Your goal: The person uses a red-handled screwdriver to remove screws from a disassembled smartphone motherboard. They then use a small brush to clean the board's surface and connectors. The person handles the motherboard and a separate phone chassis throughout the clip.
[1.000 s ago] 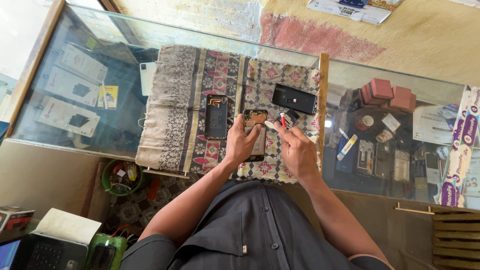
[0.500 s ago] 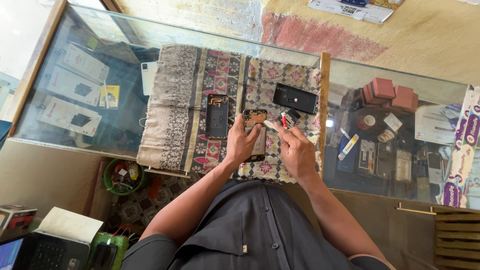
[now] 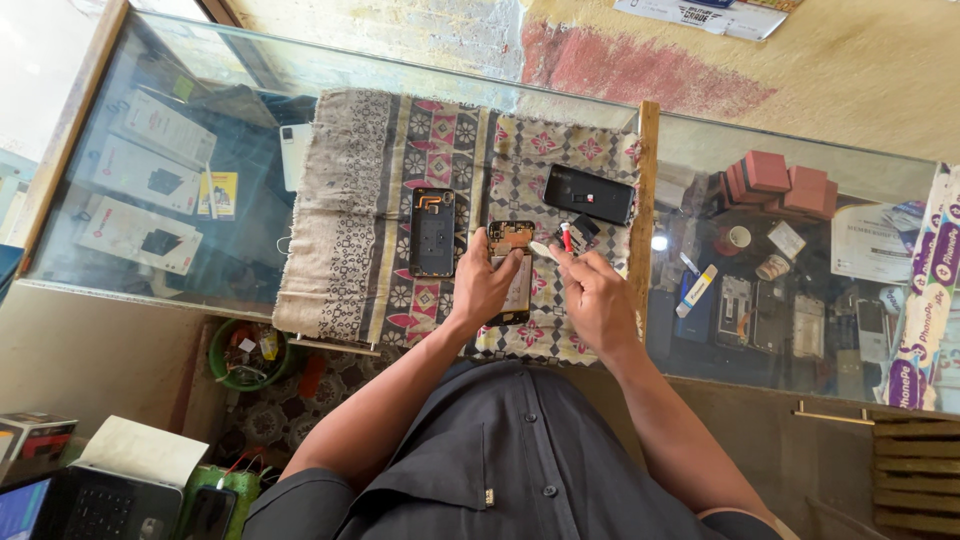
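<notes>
Pinning an opened phone [image 3: 512, 270] flat on the patterned cloth [image 3: 380, 200] with the left hand [image 3: 485, 285], while the right hand [image 3: 595, 300] pinches a small red-tipped tool [image 3: 565, 238]: a slip might scratch exposed circuitry or flick loose parts off the counter.

White flat boxes [image 3: 140, 200] and a yellow packet [image 3: 222, 193] under the glass at left; red boxes [image 3: 775, 180] at right.
</notes>
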Demonstrator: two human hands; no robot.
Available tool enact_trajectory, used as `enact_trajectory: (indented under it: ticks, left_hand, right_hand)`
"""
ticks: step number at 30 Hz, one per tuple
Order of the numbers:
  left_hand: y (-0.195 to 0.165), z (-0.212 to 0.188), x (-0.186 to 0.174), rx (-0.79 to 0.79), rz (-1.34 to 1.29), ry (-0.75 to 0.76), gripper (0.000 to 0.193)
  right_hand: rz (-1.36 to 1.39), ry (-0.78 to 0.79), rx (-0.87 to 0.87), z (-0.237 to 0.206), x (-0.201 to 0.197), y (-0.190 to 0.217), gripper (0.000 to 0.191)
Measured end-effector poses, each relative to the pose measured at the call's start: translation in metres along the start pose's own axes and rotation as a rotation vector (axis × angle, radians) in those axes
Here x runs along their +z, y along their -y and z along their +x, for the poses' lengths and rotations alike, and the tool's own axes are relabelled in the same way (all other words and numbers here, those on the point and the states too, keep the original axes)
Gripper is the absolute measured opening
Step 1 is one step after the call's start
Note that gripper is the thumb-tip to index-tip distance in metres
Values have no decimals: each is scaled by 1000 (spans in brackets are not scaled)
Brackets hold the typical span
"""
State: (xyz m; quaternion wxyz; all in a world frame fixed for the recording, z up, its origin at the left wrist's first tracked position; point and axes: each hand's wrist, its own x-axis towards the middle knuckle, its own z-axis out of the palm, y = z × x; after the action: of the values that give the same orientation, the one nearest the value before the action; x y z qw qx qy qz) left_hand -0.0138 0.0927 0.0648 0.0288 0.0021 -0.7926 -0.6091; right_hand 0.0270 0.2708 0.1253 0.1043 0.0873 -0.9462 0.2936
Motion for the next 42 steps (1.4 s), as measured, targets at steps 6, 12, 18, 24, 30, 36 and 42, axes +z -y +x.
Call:
enact_trajectory:
  ticks: [6, 12, 18, 24, 30, 36, 42]
  left_hand:
    - [-5, 0, -4, -95, 6, 59, 33]
    - [-6, 0, -4, -1, -126, 81, 36]
    - [-1, -1, -3, -50, -315, 186, 30]
    - [4, 1, -1, -24, -276, 202, 25]
    - [9, -2, 0, -33, -352, 236, 28]
    - [6, -4, -3, -117, -470, 283, 32]
    - [-11, -10, -5, -66, -321, 277, 27]
  right_hand:
    - [-33, 11, -49, 7, -9, -9, 32]
    - [36, 135, -4, 9, -13, -11, 34]
    - [267, 83, 40, 16, -18, -19, 30]
    - [185, 174, -81, 14, -18, -22, 34]
    - [225, 150, -61, 11, -14, -29, 35]
    - [562, 163, 181, 14, -2, -50, 21]
    - [840, 197, 284, 12, 26, -57, 43]
